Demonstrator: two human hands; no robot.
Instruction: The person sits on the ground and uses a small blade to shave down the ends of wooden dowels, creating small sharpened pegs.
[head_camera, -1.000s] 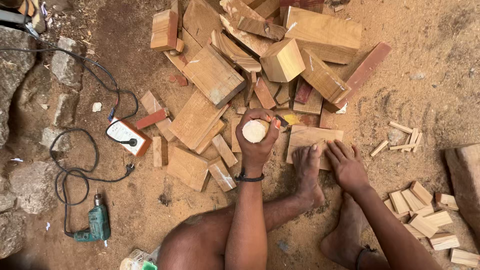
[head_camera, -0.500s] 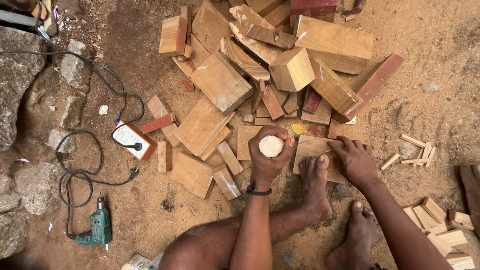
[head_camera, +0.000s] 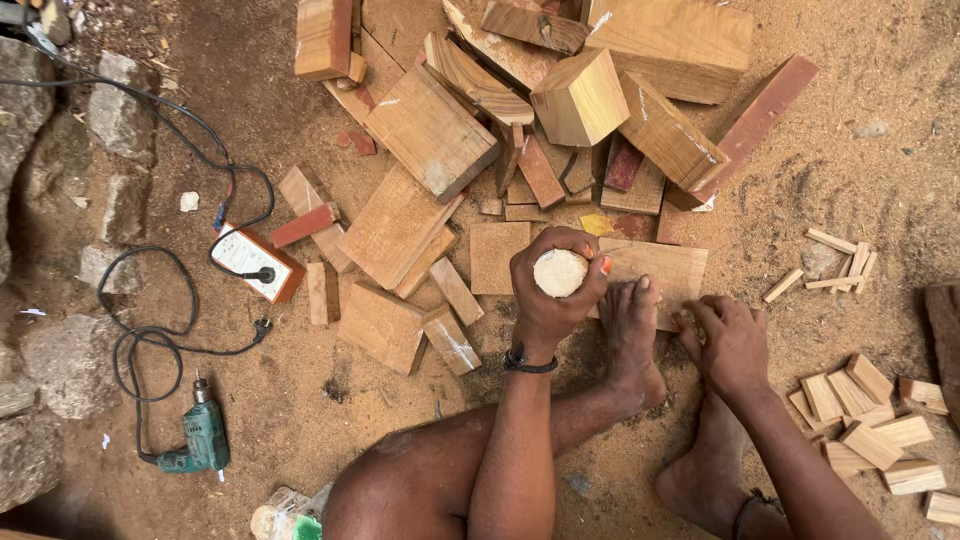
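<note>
Left hand has a tight grip on a round pale wood piece, just above the flat plank. Right hand rests curled on that plank's corner; can't tell if it's holding anything.

The round piece in the left hand is pale, matt, rough-sawn wood. Beyond the hand, the blocks are bare, unfinished timber. The ground is dusty with sawdust.
</note>
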